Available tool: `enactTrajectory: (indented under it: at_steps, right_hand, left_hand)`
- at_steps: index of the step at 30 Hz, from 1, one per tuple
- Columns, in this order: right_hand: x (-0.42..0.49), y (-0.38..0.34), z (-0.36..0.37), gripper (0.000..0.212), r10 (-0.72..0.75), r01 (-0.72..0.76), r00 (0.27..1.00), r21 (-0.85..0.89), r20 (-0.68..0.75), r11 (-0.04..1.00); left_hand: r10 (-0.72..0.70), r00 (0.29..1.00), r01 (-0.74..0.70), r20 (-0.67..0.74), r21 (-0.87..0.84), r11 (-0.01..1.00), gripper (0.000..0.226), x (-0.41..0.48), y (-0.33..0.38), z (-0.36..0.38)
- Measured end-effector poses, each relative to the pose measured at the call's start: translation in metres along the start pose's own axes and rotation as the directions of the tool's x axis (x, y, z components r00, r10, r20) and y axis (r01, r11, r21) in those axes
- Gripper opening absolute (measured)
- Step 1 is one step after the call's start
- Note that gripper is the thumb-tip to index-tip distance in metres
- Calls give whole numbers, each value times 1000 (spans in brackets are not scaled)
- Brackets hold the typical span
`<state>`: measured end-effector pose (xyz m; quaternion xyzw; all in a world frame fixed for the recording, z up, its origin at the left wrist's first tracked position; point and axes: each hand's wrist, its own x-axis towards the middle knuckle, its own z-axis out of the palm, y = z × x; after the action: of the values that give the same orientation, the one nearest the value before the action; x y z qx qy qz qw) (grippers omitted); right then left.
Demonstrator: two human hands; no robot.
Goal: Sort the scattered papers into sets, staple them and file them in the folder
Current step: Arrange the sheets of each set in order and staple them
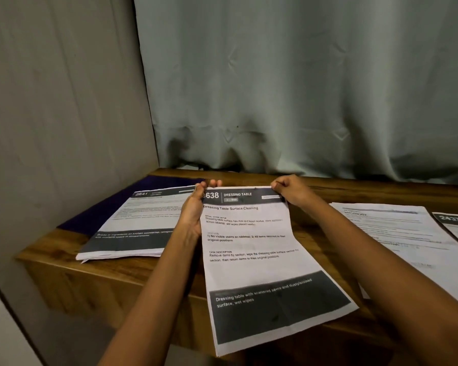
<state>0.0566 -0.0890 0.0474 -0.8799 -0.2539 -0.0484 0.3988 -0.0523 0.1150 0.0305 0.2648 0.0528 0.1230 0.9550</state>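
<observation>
The Dressing Table sheet (pixel 254 247) overhangs the near edge of the wooden table (pixel 381 191). The left hand (pixel 196 204) pinches its top left corner and the right hand (pixel 294 192) pinches its top right corner. To the left, a paper stack (pixel 143 225) lies on a purple folder (pixel 103 215). To the right lie loose sheets (pixel 397 233). A curtain (pixel 302 88) hangs behind.

Home room, wooden desk (pixel 354 192), grey curtain (pixel 302 88)
</observation>
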Motion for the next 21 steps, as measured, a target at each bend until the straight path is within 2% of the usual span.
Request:
enactTrajectory:
  at_steps: [3,6,10,14,18,21]
  right_hand:
    - [-1,12,4,28,80,-77,996,-68,40,995]
    - [0,24,10,17,126,-118,991,-162,40,980]
    - [6,24,16,26,140,-135,990,-232,6,963]
    - [18,8,33,12,-4,7,1000,-160,21,987]
    - [33,-12,62,32,-160,170,982,-100,101,980]
    - [45,-28,78,43,-307,332,929,-95,208,939]
  left_hand:
    - [-43,996,46,-77,35,998,21,-1,-10,-6]
    - [-81,986,95,-146,94,991,25,-5,-18,-9]
    - [-92,972,131,-216,175,976,22,-3,-22,-12]
    - [-97,963,143,-250,172,975,21,-6,-24,-17]
    - [-70,959,123,-273,182,976,25,-6,-25,-17]
    - [-82,958,131,-274,166,977,26,-4,-26,-20]
